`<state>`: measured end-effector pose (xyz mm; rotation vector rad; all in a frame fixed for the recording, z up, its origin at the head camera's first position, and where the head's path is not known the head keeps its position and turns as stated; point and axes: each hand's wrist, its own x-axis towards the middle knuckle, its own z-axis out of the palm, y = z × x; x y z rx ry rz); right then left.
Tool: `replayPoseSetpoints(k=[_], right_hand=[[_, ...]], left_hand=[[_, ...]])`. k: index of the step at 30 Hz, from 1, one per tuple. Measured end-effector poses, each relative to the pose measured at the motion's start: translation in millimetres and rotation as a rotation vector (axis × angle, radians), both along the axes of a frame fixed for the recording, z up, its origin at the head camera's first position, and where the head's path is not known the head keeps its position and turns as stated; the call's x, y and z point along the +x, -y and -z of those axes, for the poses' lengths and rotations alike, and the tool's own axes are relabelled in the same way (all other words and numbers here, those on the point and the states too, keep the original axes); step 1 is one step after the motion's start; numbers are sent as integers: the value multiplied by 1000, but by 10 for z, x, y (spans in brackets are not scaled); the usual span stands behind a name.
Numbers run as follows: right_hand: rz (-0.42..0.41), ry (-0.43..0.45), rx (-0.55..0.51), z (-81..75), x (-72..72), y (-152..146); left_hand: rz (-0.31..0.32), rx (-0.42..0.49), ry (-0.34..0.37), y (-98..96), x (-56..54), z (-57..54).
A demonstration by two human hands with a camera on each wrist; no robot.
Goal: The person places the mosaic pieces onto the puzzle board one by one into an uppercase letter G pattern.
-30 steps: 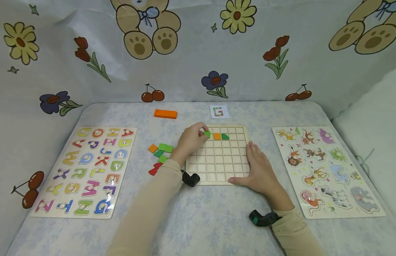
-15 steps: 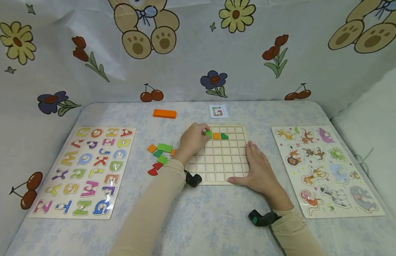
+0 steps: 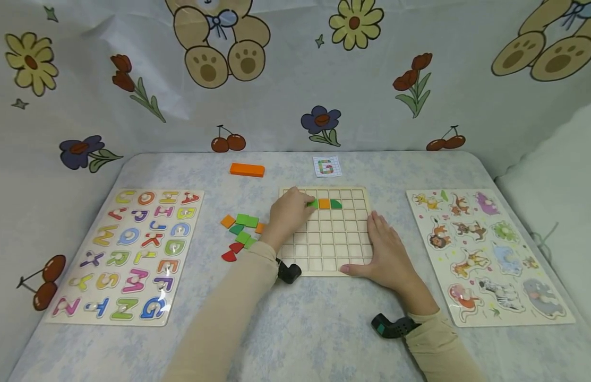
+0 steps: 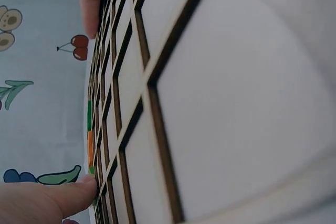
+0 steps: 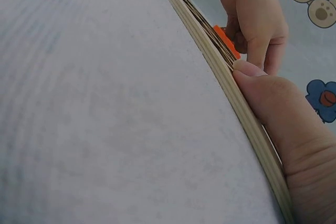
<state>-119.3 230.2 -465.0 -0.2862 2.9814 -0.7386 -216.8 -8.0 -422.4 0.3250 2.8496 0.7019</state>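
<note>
A wooden grid board [image 3: 324,239] lies at the middle of the table. An orange square tile [image 3: 324,203] and a dark green rounded tile [image 3: 336,203] sit side by side in one of its upper rows. My left hand [image 3: 289,215] reaches over the board's left side and holds a light green square tile [image 3: 316,203] against the orange one. In the left wrist view the thumb [image 4: 68,198] touches that tile's end. My right hand [image 3: 391,254] rests along the board's right edge with straight fingers, its thumb [image 5: 278,108] at the front edge.
Several loose green, orange and red tiles [image 3: 242,238] lie left of the board. Behind it are an orange block [image 3: 247,170] and a pattern card [image 3: 327,166]. A letter puzzle [image 3: 125,254] lies left, an animal puzzle [image 3: 486,254] right.
My left hand has moved slightly right and lower, bringing the light green tile into the row beside the orange tile. The right hand has stayed in place.
</note>
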Motion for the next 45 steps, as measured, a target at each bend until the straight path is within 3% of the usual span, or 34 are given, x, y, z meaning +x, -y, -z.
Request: replayPoseSetpoints(k=[8, 14, 18, 21, 27, 32, 37, 45], right_hand=[[8, -11, 12, 8, 4, -14], [9, -15, 7, 15, 13, -26], [10, -18, -1, 17, 17, -20], [5, -15, -9, 23, 17, -13], [-2, -20, -11, 18, 7, 7], [-5, -19, 3, 18, -4, 2], [-4, -14, 10, 26, -7, -8], [-5, -11, 7, 39, -9, -5]], left_hand=[[57, -42, 1, -4, 127, -29], [52, -9, -69, 65, 285, -179], [29, 11, -77, 246, 436, -323], [8, 10, -98, 490, 525, -359], [-102, -61, -141, 1055, 629, -256], [-153, -119, -122, 1352, 666, -156], [-156, -140, -97, 1440, 691, -87], [-172, -138, -125, 1416, 726, -23]])
